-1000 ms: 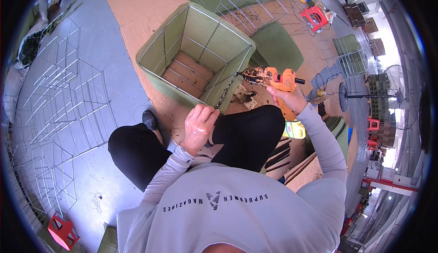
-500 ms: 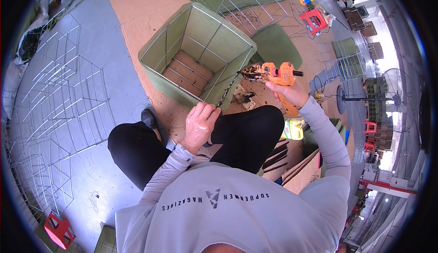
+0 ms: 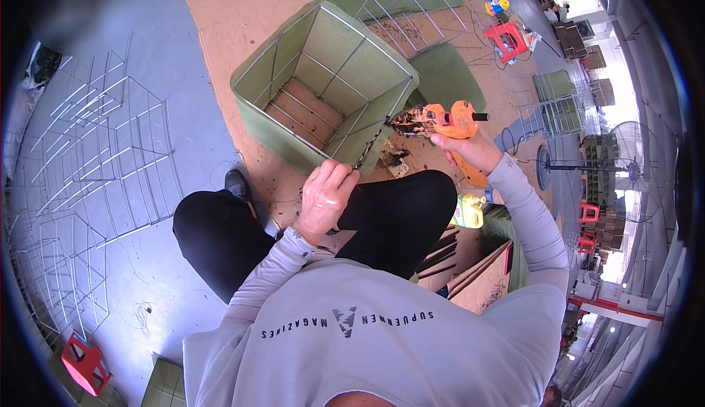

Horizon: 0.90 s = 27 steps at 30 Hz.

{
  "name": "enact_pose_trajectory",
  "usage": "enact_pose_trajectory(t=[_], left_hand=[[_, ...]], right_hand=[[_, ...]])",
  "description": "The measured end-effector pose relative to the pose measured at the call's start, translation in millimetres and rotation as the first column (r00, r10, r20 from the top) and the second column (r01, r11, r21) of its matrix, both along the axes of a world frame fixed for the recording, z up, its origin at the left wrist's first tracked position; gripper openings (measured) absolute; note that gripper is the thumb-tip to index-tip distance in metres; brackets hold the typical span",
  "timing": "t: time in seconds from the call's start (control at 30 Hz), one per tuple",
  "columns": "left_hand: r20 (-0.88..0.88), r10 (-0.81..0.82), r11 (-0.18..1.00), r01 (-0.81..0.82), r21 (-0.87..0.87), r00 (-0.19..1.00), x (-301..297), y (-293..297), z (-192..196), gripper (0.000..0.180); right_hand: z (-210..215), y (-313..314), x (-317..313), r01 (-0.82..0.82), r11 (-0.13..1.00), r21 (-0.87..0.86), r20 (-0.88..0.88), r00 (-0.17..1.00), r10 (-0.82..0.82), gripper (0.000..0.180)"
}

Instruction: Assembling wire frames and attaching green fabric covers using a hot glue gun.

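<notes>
Between my knees and the cardboard stands an open box of green felt-like sheet (image 3: 367,55) around a metal wire frame (image 3: 345,22). My left hand (image 3: 325,198) is closed at its near corner, fingers pinching the sheet's edge. An orange hot glue gun (image 3: 440,122), smeared black at the front, is in my right hand (image 3: 470,146), closed around its handle. A dark stick pokes out of its rear. The nozzle touches or nearly touches the box's right rim. A dark, beaded line of glue (image 3: 373,146) runs along that rim from the nozzle toward my left fingers.
Brown cardboard (image 3: 213,11) covers the floor under the box. Green sheets (image 3: 448,77) and another wire frame (image 3: 411,18) lie beyond it. Many wire frames (image 3: 110,157) stand at left. A yellow bottle (image 3: 468,211) is by my right knee; red stools (image 3: 507,40) and a fan (image 3: 543,166) stand farther right.
Box and both hands appear shifted slightly right in the picture. The glue gun's nozzle remains at the right rim, and both grips look the same. A blurred shape has appeared at upper left.
</notes>
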<state>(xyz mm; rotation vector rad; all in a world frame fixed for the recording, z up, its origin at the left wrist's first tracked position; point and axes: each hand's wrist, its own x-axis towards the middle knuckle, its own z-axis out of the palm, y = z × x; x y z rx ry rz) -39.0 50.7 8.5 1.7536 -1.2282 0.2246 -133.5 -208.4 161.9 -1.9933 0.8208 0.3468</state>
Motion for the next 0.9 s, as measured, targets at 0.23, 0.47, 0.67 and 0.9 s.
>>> enact_pose_trajectory(t=[0.23,0.47,0.67,0.9], left_hand=[[0.004,-0.004,1.000,0.004,-0.006,1.000,0,-1,1,0.023],[0.006,-0.001,1.000,0.001,0.003,1.000,1,1,0,0.023],[0.009,0.007,1.000,-0.007,0.001,1.000,1,2,-1,0.024],[0.008,-0.001,1.000,0.000,0.017,1.000,2,4,1,0.026]], right_hand=[[-11,-3,-11,0.020,1.000,-0.001,0.040,0.999,-0.020,0.027],[-14,0,-19,0.005,0.999,0.037,0.020,1.000,-0.006,0.025],[-16,-2,-17,0.159,0.972,0.170,0.150,0.971,-0.185,0.022],[-25,-12,-21,0.196,0.970,0.142,0.121,0.969,-0.213,0.022]])
